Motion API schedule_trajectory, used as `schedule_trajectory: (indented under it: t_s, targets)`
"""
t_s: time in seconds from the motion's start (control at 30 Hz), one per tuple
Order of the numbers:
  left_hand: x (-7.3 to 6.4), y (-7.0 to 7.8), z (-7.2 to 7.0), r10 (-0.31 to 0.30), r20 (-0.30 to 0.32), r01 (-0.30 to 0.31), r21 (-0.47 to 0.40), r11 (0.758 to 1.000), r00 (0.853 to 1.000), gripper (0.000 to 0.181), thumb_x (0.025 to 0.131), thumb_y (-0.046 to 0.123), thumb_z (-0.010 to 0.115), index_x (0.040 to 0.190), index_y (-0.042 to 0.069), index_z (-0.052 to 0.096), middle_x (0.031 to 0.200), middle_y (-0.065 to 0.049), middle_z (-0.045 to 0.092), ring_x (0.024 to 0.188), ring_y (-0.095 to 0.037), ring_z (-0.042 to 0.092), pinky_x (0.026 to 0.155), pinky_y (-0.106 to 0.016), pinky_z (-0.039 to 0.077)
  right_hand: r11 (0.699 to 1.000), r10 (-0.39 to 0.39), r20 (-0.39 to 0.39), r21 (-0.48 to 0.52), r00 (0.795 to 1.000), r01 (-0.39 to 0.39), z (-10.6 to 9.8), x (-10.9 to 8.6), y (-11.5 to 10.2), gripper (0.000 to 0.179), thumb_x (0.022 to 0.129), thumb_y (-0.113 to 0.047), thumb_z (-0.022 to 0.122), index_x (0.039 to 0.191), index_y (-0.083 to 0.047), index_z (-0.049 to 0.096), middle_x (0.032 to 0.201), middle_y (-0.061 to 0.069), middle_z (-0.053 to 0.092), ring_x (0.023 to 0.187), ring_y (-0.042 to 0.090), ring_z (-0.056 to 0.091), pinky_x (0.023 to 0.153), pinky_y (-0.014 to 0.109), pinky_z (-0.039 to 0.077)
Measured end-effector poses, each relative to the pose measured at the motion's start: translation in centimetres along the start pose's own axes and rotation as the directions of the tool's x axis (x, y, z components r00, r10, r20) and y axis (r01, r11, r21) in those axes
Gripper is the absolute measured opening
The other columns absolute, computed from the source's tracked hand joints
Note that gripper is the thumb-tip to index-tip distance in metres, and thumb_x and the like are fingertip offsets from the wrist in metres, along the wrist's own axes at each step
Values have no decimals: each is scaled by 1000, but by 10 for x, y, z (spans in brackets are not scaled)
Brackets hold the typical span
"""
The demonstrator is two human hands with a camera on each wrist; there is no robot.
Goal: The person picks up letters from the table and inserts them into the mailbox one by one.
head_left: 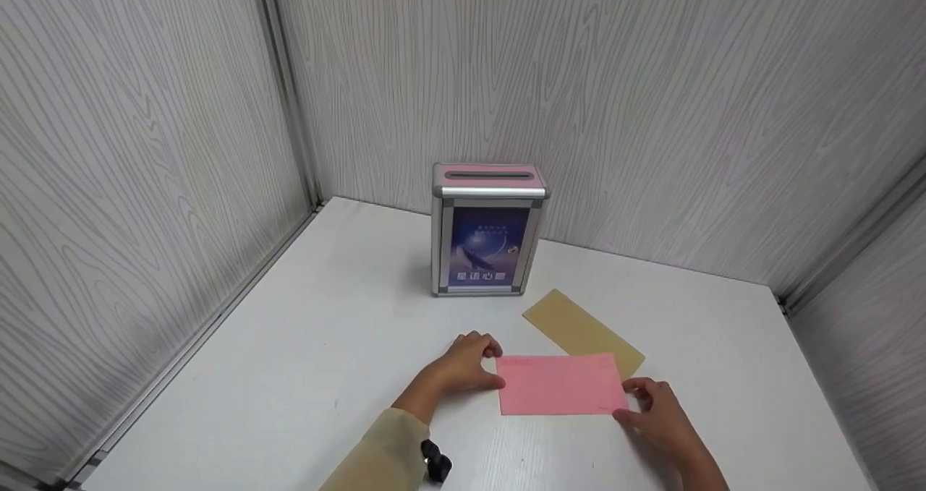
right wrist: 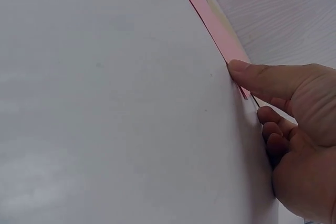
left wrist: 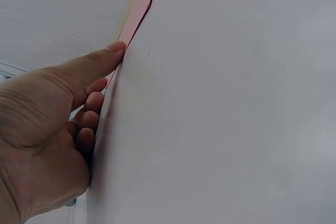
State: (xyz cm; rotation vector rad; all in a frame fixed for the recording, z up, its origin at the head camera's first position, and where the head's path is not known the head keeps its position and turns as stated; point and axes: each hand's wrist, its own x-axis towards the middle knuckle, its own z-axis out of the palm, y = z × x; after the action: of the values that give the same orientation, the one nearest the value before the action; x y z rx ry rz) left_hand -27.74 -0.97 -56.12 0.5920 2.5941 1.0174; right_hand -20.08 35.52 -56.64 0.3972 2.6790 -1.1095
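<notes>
A pink envelope (head_left: 561, 385) lies on the white table in the head view. It overlaps the near end of a tan envelope (head_left: 579, 325), which lies at a slant behind it. My left hand (head_left: 466, 364) touches the pink envelope's left edge, thumb and index finger apart along it. At the right edge, my right hand (head_left: 658, 415) touches with its thumb at the near corner and its index finger farther up. In the wrist views each thumb tip meets the pink paper's near edge, while the other fingers bend loosely by the tabletop.
Behind the envelopes stands an upright box (head_left: 488, 231) with a pink top slot, silver frame, blue picture front and a lock. Wood-grain panels (head_left: 579, 100) wall the table (head_left: 289, 317) at the back and sides. A black object (head_left: 435, 462) sits beside the left sleeve (head_left: 383, 451).
</notes>
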Motion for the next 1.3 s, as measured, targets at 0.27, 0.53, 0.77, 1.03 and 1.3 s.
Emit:
schedule_trajectory:
  t_s: [0.27, 0.53, 0.77, 1.03, 1.3]
  targets:
    - [6, 2, -1, 6, -16, -6, 11, 1000, 1000, 51, 81, 41, 82, 122, 18, 61, 115, 2, 56, 108, -15, 46, 99, -35, 44, 991, -35, -32, 128, 999, 39, -2, -1, 1, 50, 88, -19, 77, 133, -16, 55, 110, 8, 64, 97, 23, 53, 68, 30, 48]
    - [6, 0, -2, 23, -2, -23, 5, 1000, 1000, 50, 81, 40, 83, 120, 18, 61, 113, 3, 56, 107, -13, 47, 99, -33, 43, 988, -22, 3, 155, 1000, 22, -5, -1, 1, 48, 94, -23, 71, 138, -15, 54, 114, 5, 72, 102, 19, 60, 77, 31, 46]
    - [5, -3, -3, 41, 12, -41, -12, 999, 999, 54, 82, 38, 83, 126, 18, 58, 116, 0, 56, 107, -13, 45, 99, -35, 43, 988, -16, -2, 154, 1000, 17, -4, -2, 0, 36, 97, -21, 67, 130, -10, 60, 106, 4, 72, 93, 17, 58, 75, 30, 43]
    - [0, -2, -5, 37, 16, -37, -7, 999, 999, 53, 80, 39, 84, 124, 20, 61, 115, 2, 56, 108, -12, 48, 108, -38, 41, 977, -31, 7, 214, 999, 29, -4, -3, 3, 29, 95, -19, 68, 123, -10, 61, 100, 4, 70, 87, 17, 55, 70, 29, 41]
    - [-1, -2, -4, 48, 16, -48, -27, 999, 999, 50, 78, 34, 85, 117, 23, 57, 113, 3, 56, 105, -13, 46, 96, -33, 42, 961, -21, 26, 275, 999, 13, -5, -6, 4, 36, 93, -25, 72, 126, -12, 62, 96, 3, 69, 85, 17, 53, 70, 30, 40]
